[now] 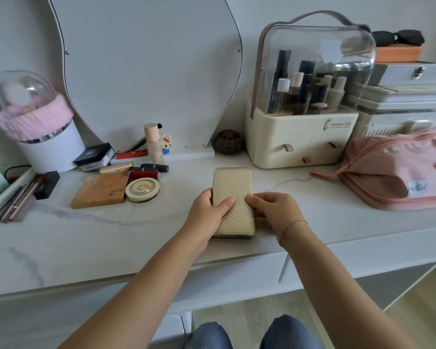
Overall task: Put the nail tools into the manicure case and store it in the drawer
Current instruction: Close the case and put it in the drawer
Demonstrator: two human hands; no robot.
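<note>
A gold, diamond-textured manicure case (233, 187) lies closed and flat on the white marble vanity top (111, 238), near its front edge. My left hand (207, 217) grips the case's left side, thumb laid across the lid. My right hand (275, 212) holds the right side, fingertips curled onto the lid edge. No loose nail tools show outside the case. Under the top, a white drawer front (237, 275) sits shut below the case.
Left of the case lie a round compact (142, 189), a wooden palette (100, 190), lipsticks (149, 168) and brushes (15, 200). Behind stand a mirror (149, 71) and a cosmetics organiser (302, 137). A pink zip bag (398, 172) lies at right.
</note>
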